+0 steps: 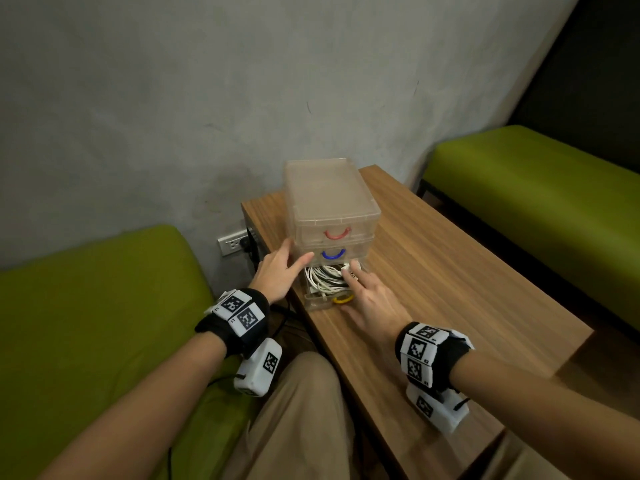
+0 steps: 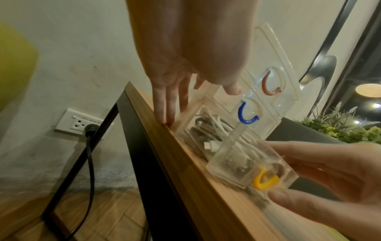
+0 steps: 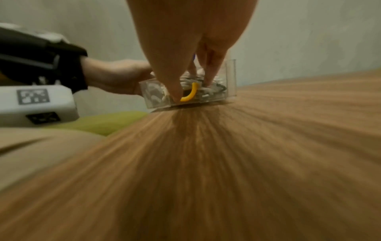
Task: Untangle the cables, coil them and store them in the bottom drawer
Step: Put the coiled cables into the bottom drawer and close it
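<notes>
**Cables in, drawer still out**

Both of our hands are flat, with straight fingers, and hold nothing tight. Our left hand (image 1: 277, 270) presses on the side of the clear drawer box (image 1: 329, 202) to keep it still. Our right hand (image 1: 370, 303) lies on the front of the bottom drawer (image 1: 317, 301), by its yellow handle (image 1: 343, 299). Its fingertips reach over the white cables (image 1: 325, 277), maybe pushing them down, but the wrist view is too blurry to be sure. The cables sit coiled inside the drawer. The drawer sticks out toward us, so it must slide straight back, away from us. Our right hand is nearer for that push.
</notes>
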Motion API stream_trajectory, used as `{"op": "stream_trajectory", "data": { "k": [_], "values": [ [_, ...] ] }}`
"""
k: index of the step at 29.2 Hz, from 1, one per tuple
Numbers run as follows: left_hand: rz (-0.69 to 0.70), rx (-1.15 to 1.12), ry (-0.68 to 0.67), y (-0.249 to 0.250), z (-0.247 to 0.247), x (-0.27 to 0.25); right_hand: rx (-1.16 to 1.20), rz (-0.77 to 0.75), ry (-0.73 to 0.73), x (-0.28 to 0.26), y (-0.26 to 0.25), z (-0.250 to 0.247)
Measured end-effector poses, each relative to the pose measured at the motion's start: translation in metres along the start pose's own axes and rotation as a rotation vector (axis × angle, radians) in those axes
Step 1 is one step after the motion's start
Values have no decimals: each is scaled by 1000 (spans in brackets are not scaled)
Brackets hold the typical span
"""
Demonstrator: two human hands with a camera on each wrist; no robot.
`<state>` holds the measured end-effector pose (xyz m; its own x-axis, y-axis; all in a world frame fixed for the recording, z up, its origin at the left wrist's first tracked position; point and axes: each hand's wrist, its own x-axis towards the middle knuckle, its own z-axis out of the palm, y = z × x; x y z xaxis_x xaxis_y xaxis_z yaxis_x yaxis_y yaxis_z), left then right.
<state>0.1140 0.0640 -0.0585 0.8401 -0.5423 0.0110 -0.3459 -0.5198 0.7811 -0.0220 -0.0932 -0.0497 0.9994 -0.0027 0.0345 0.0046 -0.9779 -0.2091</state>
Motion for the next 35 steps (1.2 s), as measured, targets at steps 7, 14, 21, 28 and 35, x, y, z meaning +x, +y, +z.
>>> {"op": "stream_trajectory", "data": {
  "k": [7, 14, 21, 28, 35],
  "values": [
    [5, 89, -162, -9, 4, -5, -31, 7, 2, 8, 2, -8],
    [55, 51, -198, -12, -2, -1, 621, 316, 16, 21, 43, -15],
    [69, -108, -114, -23, -1, -2, 683, 278, 11, 39, 53, -9],
    [53, -109, -133, -23, -1, -1, 793, 416, -33, 50, 54, -21],
    [67, -44, -117, -23, 0, -1, 726, 473, 69, 58, 52, -16]
  ]
}}
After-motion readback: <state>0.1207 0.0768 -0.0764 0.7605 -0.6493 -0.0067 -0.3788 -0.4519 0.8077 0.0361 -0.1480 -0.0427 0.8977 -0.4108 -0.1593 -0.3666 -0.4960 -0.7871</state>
